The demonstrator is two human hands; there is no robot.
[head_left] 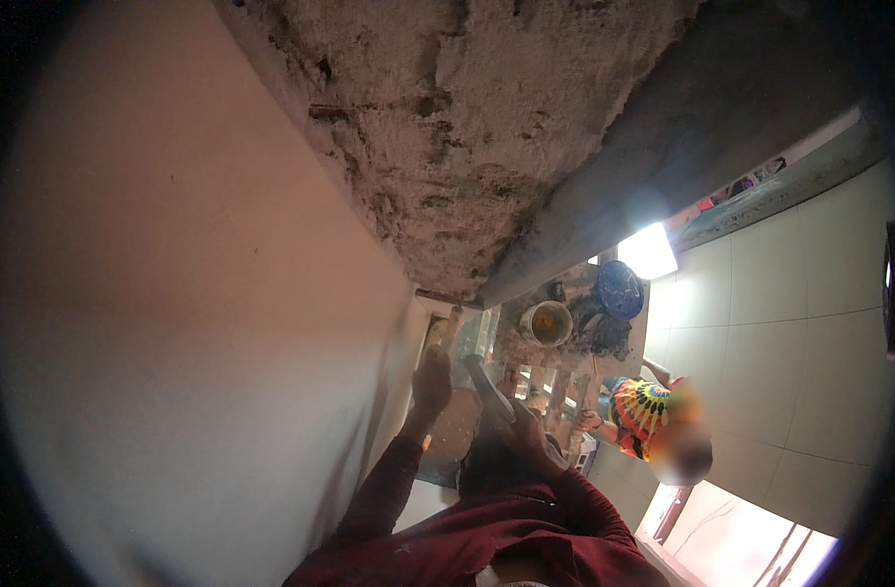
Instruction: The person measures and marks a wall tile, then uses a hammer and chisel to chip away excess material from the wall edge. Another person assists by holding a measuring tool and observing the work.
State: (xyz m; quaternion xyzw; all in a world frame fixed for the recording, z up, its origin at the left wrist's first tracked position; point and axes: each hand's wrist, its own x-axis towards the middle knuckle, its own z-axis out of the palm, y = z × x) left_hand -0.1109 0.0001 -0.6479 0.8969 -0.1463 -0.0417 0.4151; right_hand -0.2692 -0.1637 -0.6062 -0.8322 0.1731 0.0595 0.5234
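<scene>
Smooth cream wall (203,264), matte, filling the left side and bending with the lens. Adjoining it, one rough, pinkish-grey plastered wall (447,117), pitted, stained and streaked with dark patches; along its right edge, a smoother dark grey band (702,108). Far right, a pale surface of large square tiles (760,284), its joints thin and straight.

Item: my right hand (529,433), fingers curled closed around one dark, rod-shaped tool with a blunt, rounded end (482,377); its exact kind is unclear to me. The tool lies in front of my body, tilted, its rounded end up and leftward, just beside my other hand.

Item: my left hand (431,389), raised close to the cream wall, fingers pointing up toward a narrow, pale, straight-edged strip (451,331). I cannot tell how far the fingers are open, nor whether they grip the strip.

Item: two maroon cloth sleeves (374,484), mine, long and softly creased.

Item: beneath my hands, a rounded tan surface (450,435), speckled with pale flecks.

Item: ahead and to the right, a flat, soiled brown platform (513,342). On it: one round, pale bucket (565,338), brownish inside; one round, dark blue basin (631,313); a lumpy, blackish heap (614,338) near both.

Item: below the platform, right, a co-worker in a brightly coloured, radially patterned shirt (643,406).
</scene>
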